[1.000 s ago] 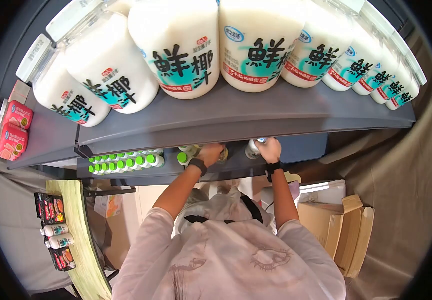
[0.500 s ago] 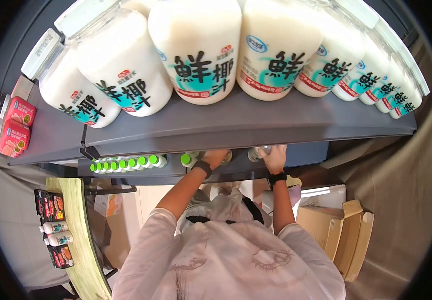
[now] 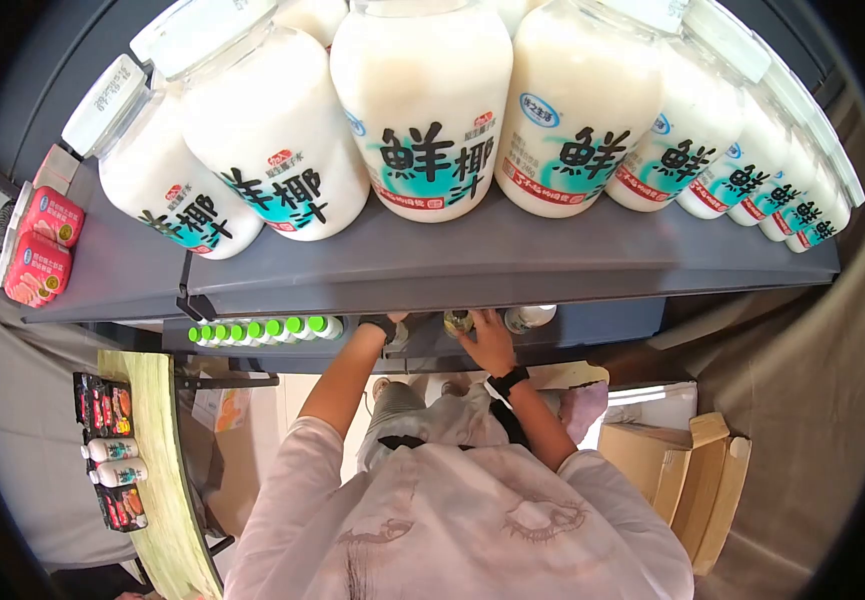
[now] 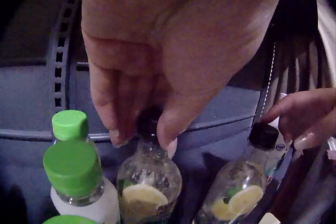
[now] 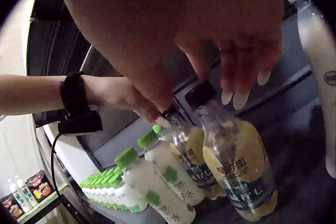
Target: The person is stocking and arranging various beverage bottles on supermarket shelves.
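In the left wrist view my left hand [image 4: 168, 45] pinches the dark cap of a clear bottle [image 4: 147, 187] with lemon slices on it. Just to its right stands a matching lemon bottle [image 5: 239, 171], upright with a dark cap. My right hand [image 3: 490, 345] is over that second bottle, its fingers loosely spread around the cap, fingertips right at it. Green-capped white bottles [image 5: 152, 187] stand beside the left hand's bottle. Right of my right hand is a white bottle [image 3: 530, 318] with a white cap.
Large coconut-juice bottles [image 3: 422, 110] line the upper shelf [image 3: 432, 270], whose edge overhangs the lower one. Rows of small green-capped bottles [image 3: 267, 330] stand at the lower left. Pink packs [image 3: 40, 265] are far left; an open cardboard box [image 3: 642, 460] is lower right.
My right hand has left the white bottle and moved left to a lemon bottle. My left hand has shifted left too. The head view has tilted slightly.
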{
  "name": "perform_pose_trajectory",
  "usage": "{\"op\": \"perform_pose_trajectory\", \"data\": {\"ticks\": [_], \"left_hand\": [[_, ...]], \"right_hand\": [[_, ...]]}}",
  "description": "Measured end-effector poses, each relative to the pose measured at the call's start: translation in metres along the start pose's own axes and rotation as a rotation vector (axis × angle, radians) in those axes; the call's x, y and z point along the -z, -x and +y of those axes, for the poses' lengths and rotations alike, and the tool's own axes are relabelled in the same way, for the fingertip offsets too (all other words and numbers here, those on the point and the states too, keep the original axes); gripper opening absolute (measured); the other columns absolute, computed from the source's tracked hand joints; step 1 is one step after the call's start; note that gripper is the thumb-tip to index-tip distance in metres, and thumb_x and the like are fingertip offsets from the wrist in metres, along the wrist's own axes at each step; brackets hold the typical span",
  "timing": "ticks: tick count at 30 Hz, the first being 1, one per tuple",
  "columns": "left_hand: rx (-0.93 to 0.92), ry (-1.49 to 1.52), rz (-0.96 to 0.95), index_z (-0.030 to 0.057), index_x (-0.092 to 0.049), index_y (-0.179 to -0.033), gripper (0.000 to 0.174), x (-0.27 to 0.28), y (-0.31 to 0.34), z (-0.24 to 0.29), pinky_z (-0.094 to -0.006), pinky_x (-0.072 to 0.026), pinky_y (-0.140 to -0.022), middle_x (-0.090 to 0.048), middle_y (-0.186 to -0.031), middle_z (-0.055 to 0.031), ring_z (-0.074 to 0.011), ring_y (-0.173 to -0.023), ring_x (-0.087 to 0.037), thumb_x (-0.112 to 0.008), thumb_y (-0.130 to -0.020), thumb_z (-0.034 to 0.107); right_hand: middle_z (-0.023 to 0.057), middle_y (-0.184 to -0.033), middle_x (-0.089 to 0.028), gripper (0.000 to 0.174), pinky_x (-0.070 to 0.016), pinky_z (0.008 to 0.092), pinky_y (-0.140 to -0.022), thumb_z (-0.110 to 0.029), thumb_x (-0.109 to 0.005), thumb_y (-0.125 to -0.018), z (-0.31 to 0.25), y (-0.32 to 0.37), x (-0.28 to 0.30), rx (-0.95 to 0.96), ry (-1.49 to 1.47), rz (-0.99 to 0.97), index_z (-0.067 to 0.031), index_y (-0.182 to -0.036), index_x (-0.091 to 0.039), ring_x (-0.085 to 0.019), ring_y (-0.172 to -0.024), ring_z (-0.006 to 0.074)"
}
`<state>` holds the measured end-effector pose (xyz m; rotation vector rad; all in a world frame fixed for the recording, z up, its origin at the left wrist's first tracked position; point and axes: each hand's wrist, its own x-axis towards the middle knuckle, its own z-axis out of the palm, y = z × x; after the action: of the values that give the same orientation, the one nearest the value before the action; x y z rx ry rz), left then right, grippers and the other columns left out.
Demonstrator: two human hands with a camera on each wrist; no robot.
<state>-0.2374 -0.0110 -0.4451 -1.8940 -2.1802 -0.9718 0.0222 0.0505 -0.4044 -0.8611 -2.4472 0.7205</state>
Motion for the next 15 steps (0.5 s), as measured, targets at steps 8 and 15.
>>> {"op": "perform_pose_trajectory", "data": {"ticks": [8, 15], "left_hand": [[0.078, 0.023, -0.202, 0.0033, -0.069, -0.110, 0.026, 0.015, -0.015, 0.010, -0.0442, -0.0510, -0.086, -0.070, -0.106, -0.0196, -0.0391, -0.098, -0.065, -0.063, -0.089, 0.017], [0.076, 0.014, -0.266, 0.0034, -0.069, -0.110, 0.026, 0.007, -0.028, 0.018, -0.0441, -0.0511, -0.085, -0.070, -0.106, -0.0193, -0.0390, -0.097, -0.065, -0.064, -0.089, 0.018]], "right_hand": [[0.0180, -0.110, -0.057, 0.054, -0.0500, 0.0474, -0.086, -0.031, -0.069, -0.088, 0.009, 0.014, 0.002, -0.104, -0.050, -0.084, -0.0072, -0.133, -0.052, -0.058, -0.103, 0.0392], [0.0167, -0.103, -0.059, 0.053, -0.0514, 0.0446, -0.081, -0.032, -0.067, -0.091, 0.018, 0.026, 0.005, -0.178, -0.068, -0.071, -0.0068, -0.135, -0.052, -0.063, -0.094, 0.0338]]}}
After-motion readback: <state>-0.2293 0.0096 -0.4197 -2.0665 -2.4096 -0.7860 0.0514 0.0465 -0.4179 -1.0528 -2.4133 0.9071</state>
